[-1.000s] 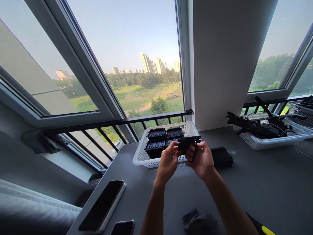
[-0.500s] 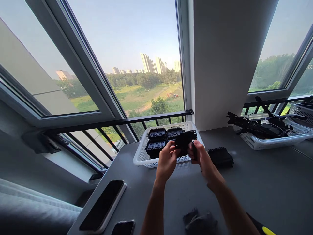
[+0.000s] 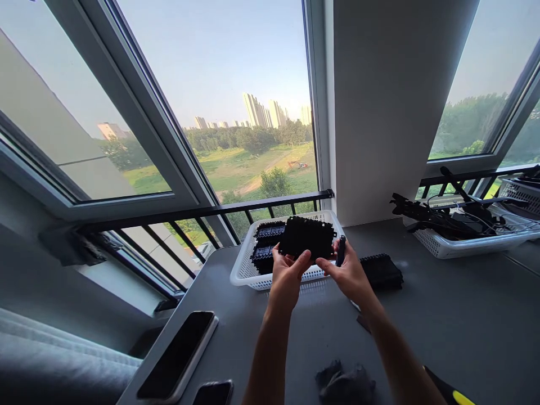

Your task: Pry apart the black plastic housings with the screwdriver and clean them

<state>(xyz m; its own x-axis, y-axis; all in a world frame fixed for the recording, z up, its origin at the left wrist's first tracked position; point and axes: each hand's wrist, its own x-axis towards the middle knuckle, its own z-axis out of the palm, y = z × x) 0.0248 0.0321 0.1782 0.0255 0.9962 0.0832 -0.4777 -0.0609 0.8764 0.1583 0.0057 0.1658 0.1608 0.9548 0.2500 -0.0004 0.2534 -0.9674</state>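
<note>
A flat black plastic part [image 3: 307, 238] with toothed edges is held up broad face toward me, in front of the white basket. My left hand [image 3: 287, 275] grips its left lower corner, thumb on the near face. My right hand [image 3: 348, 275] pinches the lower right edge with the thumb. A slim dark-handled tool [image 3: 341, 251] also sits in my right hand, its handle standing up beside the part; its kind is unclear. Behind my hands, the white basket [image 3: 240, 274] holds several similar black parts [image 3: 264, 259]. Another stack of black parts [image 3: 382, 271] lies right of my right hand.
Two phone-like devices, a large one [image 3: 177, 357] and a small one [image 3: 214, 392], lie at the left front. A crumpled dark cloth-like heap [image 3: 346, 382] and a black-and-yellow object [image 3: 458, 394] lie near me. A second basket [image 3: 468, 244] holds black pieces and cables.
The black part has turned from a tilted, edge-on pose to show its broad face. My right hand has shifted its grip, with the thumb now on the part's lower edge.
</note>
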